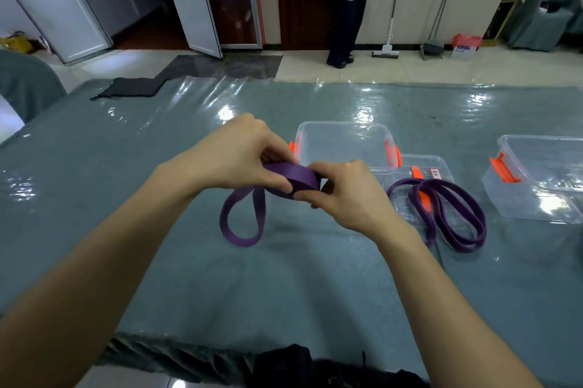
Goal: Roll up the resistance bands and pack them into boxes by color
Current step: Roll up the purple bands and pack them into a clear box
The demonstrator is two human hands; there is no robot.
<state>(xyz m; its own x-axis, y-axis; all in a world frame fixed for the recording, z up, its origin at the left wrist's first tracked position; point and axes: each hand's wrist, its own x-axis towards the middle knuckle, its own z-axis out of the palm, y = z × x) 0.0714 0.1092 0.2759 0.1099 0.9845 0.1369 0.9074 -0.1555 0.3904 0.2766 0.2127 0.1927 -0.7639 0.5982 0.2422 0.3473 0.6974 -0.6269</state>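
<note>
The middle box is clear, glossy plastic with smooth walls and opaque orange plastic clasps. Just in front of it, the rolled band has a fine ribbed texture with a soft sheen (possibly woven cloth, though the blur leaves that unsure). To the box's right front, the loose band looks duller and matt, lying on a clear plastic lid. Under the box, the table has grey-blue cloth beneath a wrinkled, glossy transparent film. Right of the box, a second box is the same glassy plastic.
</note>
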